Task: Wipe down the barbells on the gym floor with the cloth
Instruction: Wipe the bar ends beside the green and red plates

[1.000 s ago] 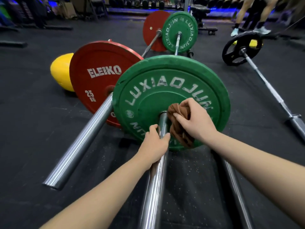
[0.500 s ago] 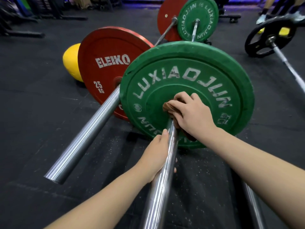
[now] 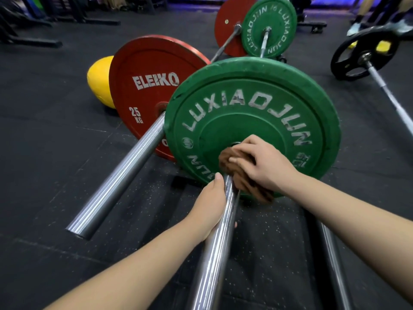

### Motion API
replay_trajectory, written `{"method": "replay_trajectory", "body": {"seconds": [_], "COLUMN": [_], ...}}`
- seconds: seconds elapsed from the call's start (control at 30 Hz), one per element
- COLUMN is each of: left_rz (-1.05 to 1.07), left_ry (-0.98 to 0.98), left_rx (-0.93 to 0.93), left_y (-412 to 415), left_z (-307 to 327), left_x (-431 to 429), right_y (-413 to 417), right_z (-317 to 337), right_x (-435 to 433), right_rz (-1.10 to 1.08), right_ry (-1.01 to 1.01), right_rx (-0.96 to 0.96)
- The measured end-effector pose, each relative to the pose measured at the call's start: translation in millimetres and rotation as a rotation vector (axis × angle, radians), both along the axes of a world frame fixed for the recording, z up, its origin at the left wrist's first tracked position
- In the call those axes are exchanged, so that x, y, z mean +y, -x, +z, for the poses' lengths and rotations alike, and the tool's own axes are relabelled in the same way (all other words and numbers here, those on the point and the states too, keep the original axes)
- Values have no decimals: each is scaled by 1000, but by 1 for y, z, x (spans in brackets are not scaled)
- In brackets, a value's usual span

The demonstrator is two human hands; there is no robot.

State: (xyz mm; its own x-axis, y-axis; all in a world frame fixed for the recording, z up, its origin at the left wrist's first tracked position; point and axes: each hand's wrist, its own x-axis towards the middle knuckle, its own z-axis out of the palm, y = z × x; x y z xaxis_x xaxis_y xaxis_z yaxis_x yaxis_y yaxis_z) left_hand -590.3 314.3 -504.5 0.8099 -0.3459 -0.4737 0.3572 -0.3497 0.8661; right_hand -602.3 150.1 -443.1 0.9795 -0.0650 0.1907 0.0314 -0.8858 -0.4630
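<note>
The right grip [image 3: 266,166] is curled round a bunched brown cloth [image 3: 257,191] and pinches it against the barbell sleeve [image 3: 214,253], right where the sleeve enters the hub of the green bumper plate [image 3: 257,104]. My guess is that the corner between steel and plate gathers grime, so the cloth is wadded thick to press into it. Loose folds hang below that grip, on its near side.

The left grip [image 3: 212,204], just behind the right one along the same sleeve, wraps the steel with its thumb lying up the side and a fingertip showing underneath. This probably braces the sleeve so it will not spin or roll under the rubbing.

The sleeve runs back from the left grip toward the wearer as smooth, bright chrome with long streaked reflections. It looks slick, which may be why it is clasped and not merely touched. The plate ahead of both grips is matte rubber, scuffed, with worn raised white lettering and a thick rounded rim. It stands on edge on the dark speckled rubber floor [image 3: 44,153].

To the left of the left grip lies a second chrome sleeve [image 3: 116,182] carrying a red Eleiko plate [image 3: 152,86]. That plate is glossier, with a yellow rounded object [image 3: 98,81] behind it.
</note>
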Motion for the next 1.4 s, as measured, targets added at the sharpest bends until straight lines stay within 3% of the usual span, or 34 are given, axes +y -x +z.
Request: {"method": "replay_trajectory", "body": {"seconds": [0.1, 0.2, 0.47, 0.67, 0.77, 1.07, 1.23, 1.4], "left_rz": [2, 18, 42, 19, -32, -81, -38, -83], "left_ry": [-32, -27, 76, 16, -6, 109, 115, 138], "left_rx": [24, 37, 50, 31, -1, -35, -79, -94], "left_y": [0, 0, 4, 5, 3, -1, 2, 1], "left_z": [1, -1, 5, 2, -1, 7, 5, 7], "left_x": [1, 3, 14, 15, 22, 39, 37, 44], "right_y": [-15, -1, 76, 23, 25, 109, 70, 100], "right_z": [-4, -12, -11, -8, -8, -17, -21, -22], "right_x": [-4, 3, 19, 7, 14, 43, 17, 52], "right_rz": [-152, -141, 195, -101, -124, 315, 5, 76], "right_ry": [42, -64, -194, -128, -120, -220, -236, -266], "right_rx": [-57, -67, -12, -51, -27, -74, -146, -152]}}
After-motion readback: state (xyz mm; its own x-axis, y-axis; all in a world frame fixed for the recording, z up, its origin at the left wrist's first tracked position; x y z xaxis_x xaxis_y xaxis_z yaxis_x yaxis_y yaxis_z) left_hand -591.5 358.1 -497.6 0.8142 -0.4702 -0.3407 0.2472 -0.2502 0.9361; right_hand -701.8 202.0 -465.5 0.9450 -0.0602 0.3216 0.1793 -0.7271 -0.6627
